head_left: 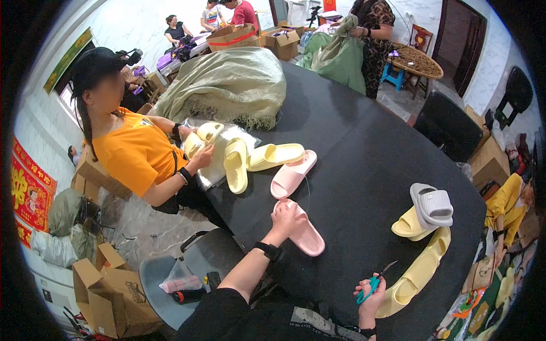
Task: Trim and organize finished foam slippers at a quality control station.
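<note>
My left hand (285,219) is closed on the strap end of a pink slide slipper (311,241) on the dark table. Just beyond it lies a second pink slide (296,173), with a thin thread-like line near it. Low on the right, my right hand (371,304) grips small scissors (373,282) with teal handles, blades pointing up and away from the pink slides. Beside that hand is a yellow slide (401,292); another yellow slide (437,250) continues the row. Past them, grey slides (433,206) rest partly on a yellow slide (408,225).
Across the left table edge, a co-worker in orange (135,150) holds yellow slides (203,139) over clear plastic. Two more yellow slides (236,166) lie nearby. A pale green sack (227,79) covers the far table end. A grey chair (170,267) stands at my left, boxes (114,295) beyond.
</note>
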Tool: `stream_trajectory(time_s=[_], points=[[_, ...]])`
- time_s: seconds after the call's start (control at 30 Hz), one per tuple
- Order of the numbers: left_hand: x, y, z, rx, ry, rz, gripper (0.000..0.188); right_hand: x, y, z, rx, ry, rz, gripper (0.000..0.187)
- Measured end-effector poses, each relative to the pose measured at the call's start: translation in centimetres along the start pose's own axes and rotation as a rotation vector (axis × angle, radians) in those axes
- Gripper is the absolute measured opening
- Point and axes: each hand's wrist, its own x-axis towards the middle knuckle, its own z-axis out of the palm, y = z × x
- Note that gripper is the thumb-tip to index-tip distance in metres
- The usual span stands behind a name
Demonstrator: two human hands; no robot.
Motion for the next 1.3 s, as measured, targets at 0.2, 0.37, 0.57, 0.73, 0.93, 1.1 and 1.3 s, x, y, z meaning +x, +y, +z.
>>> stream_trajectory(time_s=[0.2, 0.37, 0.57, 0.73, 0.93, 1.1, 1.3], points=[[-3.3, 3.6, 3.1, -0.056, -0.008, 0.22, 0.06, 0.3, 0.2, 0.1, -0.01, -0.007, 0.005, 0.044], [-6.4, 6.0, 2.9, -0.331, -0.088, 0.401, 0.052, 1.4, 0.4, 0.4, -0.019, -0.036, -0.06, 0.053], [-11.2, 5.6, 2.2, -0.446, -0.477, 0.292, 0.061, 0.4, -0.6, 0.9, -0.082, -0.032, -0.027, 0.043], [-11.0, 4.1, 0.9, -0.504, -0.59, 0.287, 0.031, -0.4, 0.7, -0.9, -0.182, -0.173, 0.068, 0.042], [-8.1, 4.8, -0.5, -0.505, -0.173, 0.502, 0.038, -1.1, 0.9, 0.0, -0.111, -0.497, 0.161, 0.046], [-5.4, 7.1, 1.1, -0.337, -0.102, 0.837, 0.046, -0.8, 1.0, 3.0, 0.323, -0.592, 0.445, 0.037], [-4.0, 6.9, 3.0, -0.256, -0.293, 0.836, 0.017, -0.8, 2.2, 4.8, 0.51, -0.63, 0.634, 0.031]])
